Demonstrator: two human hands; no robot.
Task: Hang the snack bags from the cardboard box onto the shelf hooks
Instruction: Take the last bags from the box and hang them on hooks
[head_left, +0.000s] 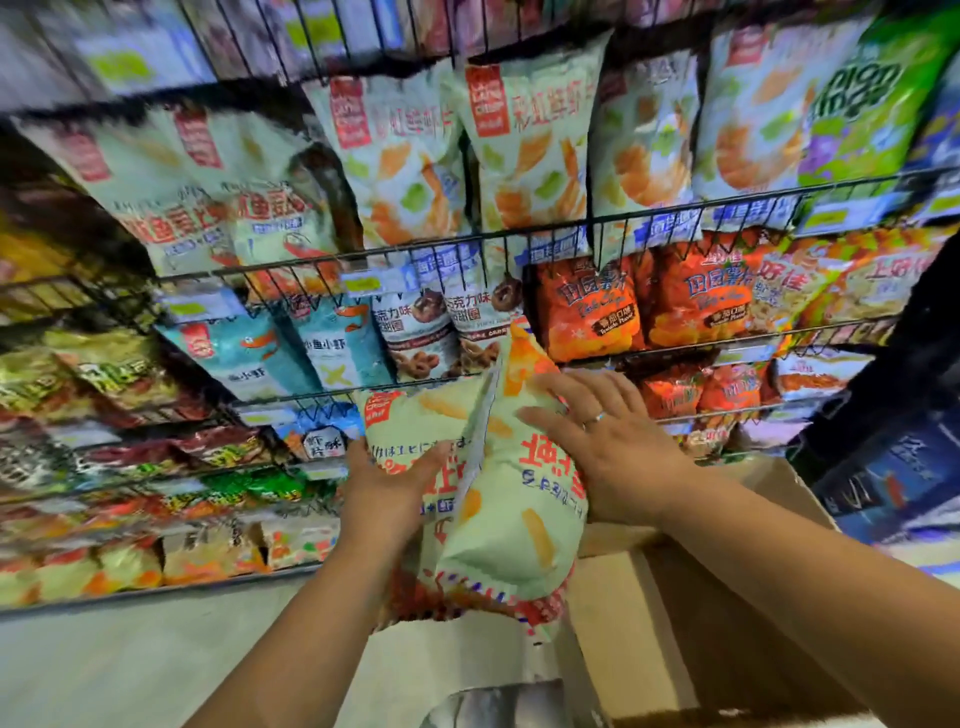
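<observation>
Squeezing the two green snack bags (509, 499) between both hands above the cardboard box (613, 592), left hand (389, 488) gripping with curled fingers, right hand (618, 447) pressing flat with straight fingers, long axis pointing up toward the wire shelf (519, 240).

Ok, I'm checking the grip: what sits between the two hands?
Two pale green snack bags, held between the left hand and the right hand above the cardboard box, as the head view shows.
</observation>
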